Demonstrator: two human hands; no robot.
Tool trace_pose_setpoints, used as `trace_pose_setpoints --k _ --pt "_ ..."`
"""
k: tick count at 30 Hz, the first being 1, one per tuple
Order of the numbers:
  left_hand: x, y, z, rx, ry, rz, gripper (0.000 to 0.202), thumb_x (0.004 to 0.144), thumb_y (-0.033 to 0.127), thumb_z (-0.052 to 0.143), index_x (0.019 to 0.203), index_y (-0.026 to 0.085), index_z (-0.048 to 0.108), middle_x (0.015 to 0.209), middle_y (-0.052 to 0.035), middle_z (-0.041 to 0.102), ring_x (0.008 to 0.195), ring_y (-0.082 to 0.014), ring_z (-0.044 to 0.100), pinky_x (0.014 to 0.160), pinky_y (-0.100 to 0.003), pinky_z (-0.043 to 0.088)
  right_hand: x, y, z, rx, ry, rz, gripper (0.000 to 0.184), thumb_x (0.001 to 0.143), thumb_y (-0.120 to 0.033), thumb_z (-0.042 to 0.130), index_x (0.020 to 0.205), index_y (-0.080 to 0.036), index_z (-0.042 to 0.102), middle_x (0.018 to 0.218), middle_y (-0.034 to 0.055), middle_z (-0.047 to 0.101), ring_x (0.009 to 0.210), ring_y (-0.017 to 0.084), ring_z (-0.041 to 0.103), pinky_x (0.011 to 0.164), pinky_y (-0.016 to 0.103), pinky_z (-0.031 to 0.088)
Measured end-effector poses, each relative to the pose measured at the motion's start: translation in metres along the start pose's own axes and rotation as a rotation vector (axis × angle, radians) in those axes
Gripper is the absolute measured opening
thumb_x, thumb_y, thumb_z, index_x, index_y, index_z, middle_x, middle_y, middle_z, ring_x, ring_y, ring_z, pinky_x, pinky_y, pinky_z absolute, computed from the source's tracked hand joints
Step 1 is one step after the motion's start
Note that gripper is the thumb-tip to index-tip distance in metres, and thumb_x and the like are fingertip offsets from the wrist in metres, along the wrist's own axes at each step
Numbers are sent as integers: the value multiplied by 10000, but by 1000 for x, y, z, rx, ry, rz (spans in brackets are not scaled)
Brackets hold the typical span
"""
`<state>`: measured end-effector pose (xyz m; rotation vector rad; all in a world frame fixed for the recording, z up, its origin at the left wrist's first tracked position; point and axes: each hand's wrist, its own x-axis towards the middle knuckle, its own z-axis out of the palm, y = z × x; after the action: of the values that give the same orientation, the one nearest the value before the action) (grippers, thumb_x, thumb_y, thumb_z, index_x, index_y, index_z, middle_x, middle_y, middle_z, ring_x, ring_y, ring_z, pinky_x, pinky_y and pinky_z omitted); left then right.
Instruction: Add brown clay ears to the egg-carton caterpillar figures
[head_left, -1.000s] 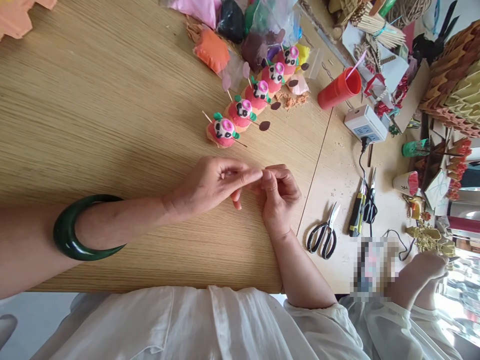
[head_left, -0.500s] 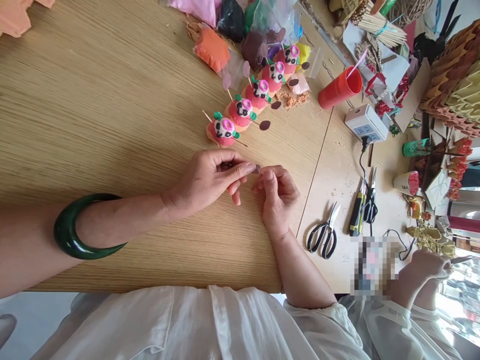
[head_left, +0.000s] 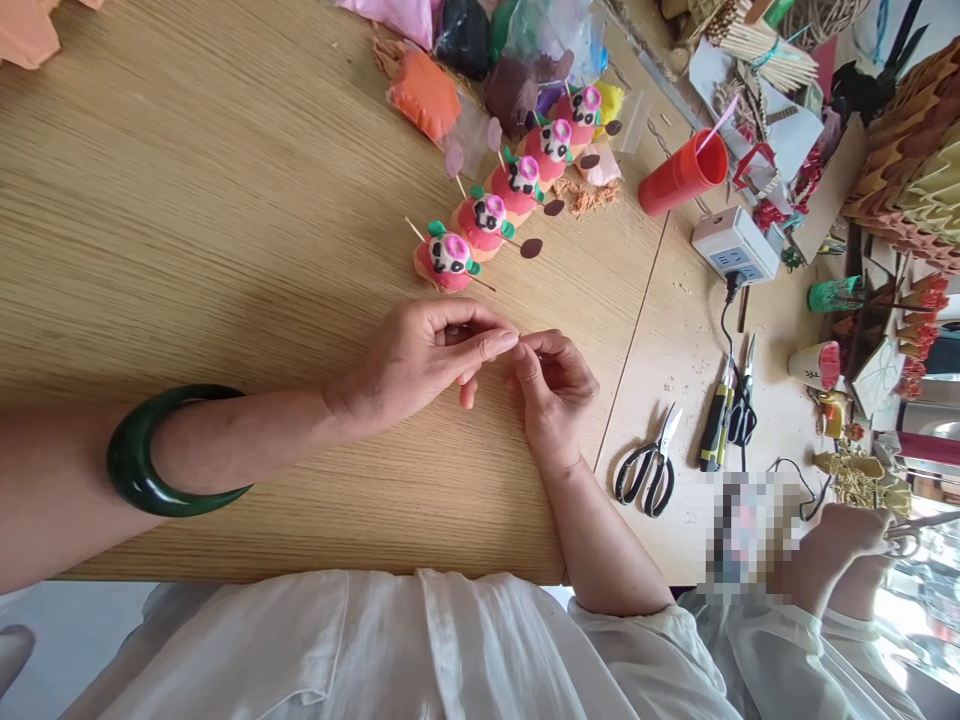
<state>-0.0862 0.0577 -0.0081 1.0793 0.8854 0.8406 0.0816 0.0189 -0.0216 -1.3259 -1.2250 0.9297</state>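
Where something dark showed, left hand [head_left: 424, 355] now meets right hand [head_left: 556, 395].

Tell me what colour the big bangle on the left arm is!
The bangle is a shiny dark green, seen best in the head view.

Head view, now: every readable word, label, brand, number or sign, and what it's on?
None can be read.
White cup: small dark mark, too small to tell whether it is writing or a drawing.
Pale tabletop: faint marks beyond the scissors, too faint to read.
White socket block: no legible lettering.
Pixelated patch: blocked out, unreadable.
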Motion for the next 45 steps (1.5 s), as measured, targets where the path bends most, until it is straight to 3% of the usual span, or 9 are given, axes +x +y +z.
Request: trace_pose_setpoints --k 7,14,21,26,29,34,40,45 --pt "3 -4 2 -158 59 -33 159 925 304 759 880 152 765 657 28 582 474 -51 471 423 -187 421 -2 -3 0 -1 31 45 291 984 -502 677 912 -227 735 683 -43 607 564 79 551 564 232 477" --pt "2 -7 2 -122 24 -8 213 955 348 735 879 152 766 709 2 626 486 -50 476 428 -189 416 0 0 1 35 -73 -4 151 946 -364 754 880 -228 743 721 -41 643 592 72 531 639 237 514" --pt "0 -5 0 -56 17 -15 199 930 353 764 914 155 761 711 7 635 479 -46 477 421 -181 397 0 -1 1 4 -87 10 193 951 -385 738 854 -220 722 759 -24 673 621 80 562 627 238 508" --pt "0 -6 1 -107 63 -11 206 930 363 767 923 157 784 744 -14 685 483 -46 480 432 -187 399 -1 -2 1 24 -67 61 248 940 -473 735 991 -231 745 800 -4 711 625 95 598 654 261 565" --pt "0 -7 1 -120 43 3 192 933 352 770 929 163 800 791 -24 703 497 -42 483 438 -187 400 -2 0 1 29 -75 40 214 924 -443 763 931 -230 745 775 -12 695 625 94 592 668 263 568" --pt "0 -8 1 -133 17 -3 252 970 400 732 1090 192 810 755 -4 644 505 -51 488 440 -193 413 -1 4 2 17 -29 42 243 944 -474 728 895 -235 735 717 -27 649 595 96 562 637 260 556" --pt "-2 -4 2 -22 34 21 165 942 295 744 868 148 733 701 14 637 479 -44 490 432 -182 392 -1 1 1 55 -91 18 174 962 -369 731 870 -221 738 755 -31 672 607 70 547 635 228 511" --pt "-2 1 3 10 52 24 187 938 327 733 850 162 724 690 12 651 474 -53 476 435 -194 386 -3 -3 1 30 -65 80 254 946 -469 732 906 -218 731 747 -24 679 611 84 561 593 235 480"
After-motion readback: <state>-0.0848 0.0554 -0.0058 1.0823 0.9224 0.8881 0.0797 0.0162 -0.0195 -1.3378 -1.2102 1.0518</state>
